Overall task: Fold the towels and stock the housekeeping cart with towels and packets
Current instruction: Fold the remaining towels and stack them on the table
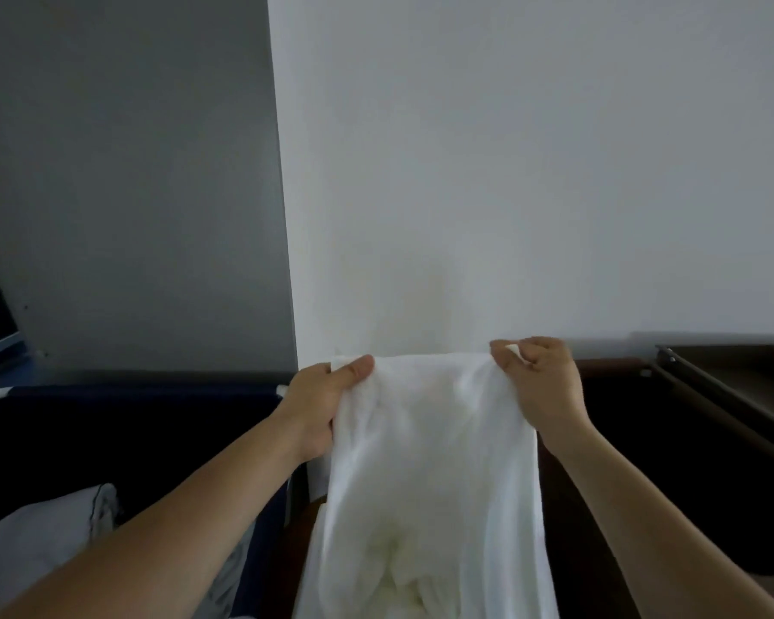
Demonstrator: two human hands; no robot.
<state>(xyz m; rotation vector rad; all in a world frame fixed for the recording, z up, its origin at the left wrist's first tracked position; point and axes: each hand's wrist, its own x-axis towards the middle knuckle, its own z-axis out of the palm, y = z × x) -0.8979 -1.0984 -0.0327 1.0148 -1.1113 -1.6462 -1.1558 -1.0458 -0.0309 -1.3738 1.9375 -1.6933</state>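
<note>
A white towel (430, 462) hangs lengthwise in front of me, held up by its top edge before a white wall. My left hand (320, 404) grips the top left corner, thumb on the near side. My right hand (539, 379) pinches the top right corner with curled fingers. The towel's lower part bunches in folds at the bottom of the view. No cart or packets are in view.
A dark navy fabric-sided bin (121, 435) stands at the left with a grey cloth (36, 542) in it. Dark wooden furniture with a rail (724, 395) runs along the right. A white wall corner (282, 216) rises straight ahead.
</note>
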